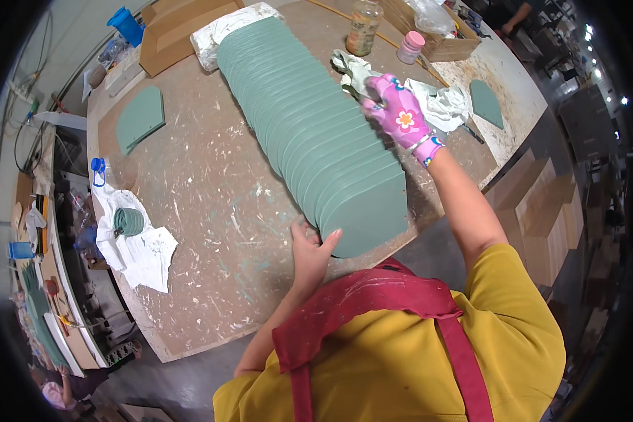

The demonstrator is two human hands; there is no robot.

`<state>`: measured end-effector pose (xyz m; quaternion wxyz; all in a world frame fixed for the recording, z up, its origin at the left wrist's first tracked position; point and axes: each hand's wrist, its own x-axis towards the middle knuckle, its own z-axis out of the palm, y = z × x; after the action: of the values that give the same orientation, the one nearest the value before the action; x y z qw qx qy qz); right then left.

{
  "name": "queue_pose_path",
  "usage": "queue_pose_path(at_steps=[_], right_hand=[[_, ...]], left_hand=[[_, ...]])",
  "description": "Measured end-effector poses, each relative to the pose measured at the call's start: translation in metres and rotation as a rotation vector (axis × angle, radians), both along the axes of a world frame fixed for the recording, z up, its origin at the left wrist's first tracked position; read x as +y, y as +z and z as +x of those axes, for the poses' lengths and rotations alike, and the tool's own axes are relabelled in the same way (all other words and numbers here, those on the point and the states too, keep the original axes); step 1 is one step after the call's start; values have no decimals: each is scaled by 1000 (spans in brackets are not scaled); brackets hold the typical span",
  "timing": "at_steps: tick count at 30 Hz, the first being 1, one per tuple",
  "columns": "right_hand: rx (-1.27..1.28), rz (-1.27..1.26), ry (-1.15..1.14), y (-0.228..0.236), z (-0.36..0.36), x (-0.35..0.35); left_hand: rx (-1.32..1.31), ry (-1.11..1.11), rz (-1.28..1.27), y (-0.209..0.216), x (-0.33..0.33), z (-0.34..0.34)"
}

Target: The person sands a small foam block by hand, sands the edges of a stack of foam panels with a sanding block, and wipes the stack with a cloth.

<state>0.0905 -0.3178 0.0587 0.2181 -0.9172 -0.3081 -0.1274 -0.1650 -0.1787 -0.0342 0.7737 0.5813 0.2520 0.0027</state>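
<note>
Green panels (323,133) near the table edge (214,334) leave room leftward.

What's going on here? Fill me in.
A person in a yellow top is handling a long overlapping row of flat, round-ended green panels on a smeared brown table. The bare left hand touches the row's near end. The right hand, in a pink flowered glove, is at the row's right side by a green-stained white cloth; whether it grips it is unclear. One loose green panel lies left, another loose panel right.
</note>
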Motion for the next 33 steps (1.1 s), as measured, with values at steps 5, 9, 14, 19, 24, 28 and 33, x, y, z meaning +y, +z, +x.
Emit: queue_pose_path(at_steps=[5,9,14,19,24,28,33], right_hand=[[51,137,126,4,-8,-2],[-12,186,65,-8,7,-6],[72,179,146,-6,-5,0],[-1,118,243,20,-19,48],[-182,-268,625,9,-66,122],[-217,-183,527,13,-46,115],[22,18,144,1,7,42]], left_hand=[[30,-10,11,2,1,0],[0,-11,-6,5,1,1],[-27,16,-18,1,1,1],[23,-4,68,-8,0,1],[-35,-17,21,-6,-1,0],[-49,23,19,-10,-2,-1],[1,10,58,-6,0,-1]])
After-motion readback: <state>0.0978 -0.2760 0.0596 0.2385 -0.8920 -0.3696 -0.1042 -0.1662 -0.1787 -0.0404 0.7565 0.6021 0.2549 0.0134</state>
